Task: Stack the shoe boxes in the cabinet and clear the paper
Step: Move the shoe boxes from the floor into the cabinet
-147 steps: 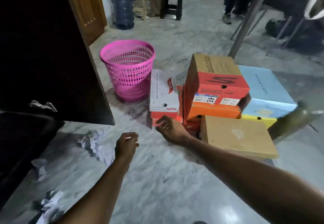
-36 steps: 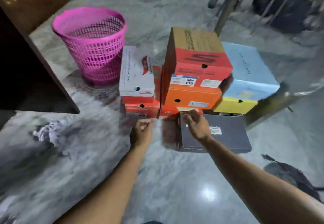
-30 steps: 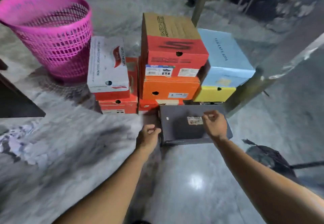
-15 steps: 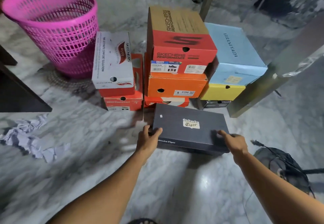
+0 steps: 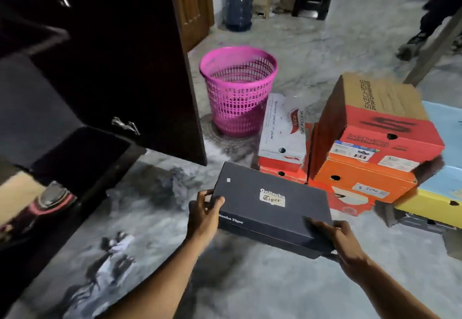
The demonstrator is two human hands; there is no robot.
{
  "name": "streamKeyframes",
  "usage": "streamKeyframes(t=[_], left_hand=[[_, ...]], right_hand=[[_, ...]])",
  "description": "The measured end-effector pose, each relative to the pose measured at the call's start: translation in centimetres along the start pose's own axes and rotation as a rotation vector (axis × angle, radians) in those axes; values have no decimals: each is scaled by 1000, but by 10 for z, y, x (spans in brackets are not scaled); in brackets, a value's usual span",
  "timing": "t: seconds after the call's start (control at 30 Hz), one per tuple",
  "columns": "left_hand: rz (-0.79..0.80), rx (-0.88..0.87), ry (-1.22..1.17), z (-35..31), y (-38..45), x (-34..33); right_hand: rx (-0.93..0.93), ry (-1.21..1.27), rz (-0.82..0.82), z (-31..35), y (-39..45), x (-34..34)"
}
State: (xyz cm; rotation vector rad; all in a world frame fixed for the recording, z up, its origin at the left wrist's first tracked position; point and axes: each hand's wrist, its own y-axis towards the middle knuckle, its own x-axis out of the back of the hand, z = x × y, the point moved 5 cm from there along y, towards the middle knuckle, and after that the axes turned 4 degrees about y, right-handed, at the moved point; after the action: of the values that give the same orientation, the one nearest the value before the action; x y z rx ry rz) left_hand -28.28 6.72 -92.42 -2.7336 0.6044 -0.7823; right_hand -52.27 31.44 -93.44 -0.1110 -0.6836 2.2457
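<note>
**Black shoe box held above the floor**

The dark cabinet fills the upper left of the frame. Stacked shoe boxes sit right of centre beside a pink basket. Low centre, the black shoe box is gripped at both ends: left hand and right hand, fingers clamped on it. Crumpled paper lies lower left.

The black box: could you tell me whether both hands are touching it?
Touching. The head view shows the left hand gripping the black box's left end and the right hand holding its near right corner.
</note>
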Motion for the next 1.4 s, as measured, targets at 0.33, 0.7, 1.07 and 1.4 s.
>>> streamKeyframes(t=[0.33, 0.7, 1.07, 1.4], left_hand=[[-484, 46, -174, 13, -6, 227], [-1186, 125, -460, 46, -45, 415], [-1513, 220, -696, 114, -47, 496], [-1549, 295, -586, 141, -39, 514]], right_hand=[[230, 32, 316, 123, -2, -216], [408, 40, 693, 232, -33, -461], [562, -88, 876, 270, -79, -663], [528, -173, 963, 239, -81, -718]])
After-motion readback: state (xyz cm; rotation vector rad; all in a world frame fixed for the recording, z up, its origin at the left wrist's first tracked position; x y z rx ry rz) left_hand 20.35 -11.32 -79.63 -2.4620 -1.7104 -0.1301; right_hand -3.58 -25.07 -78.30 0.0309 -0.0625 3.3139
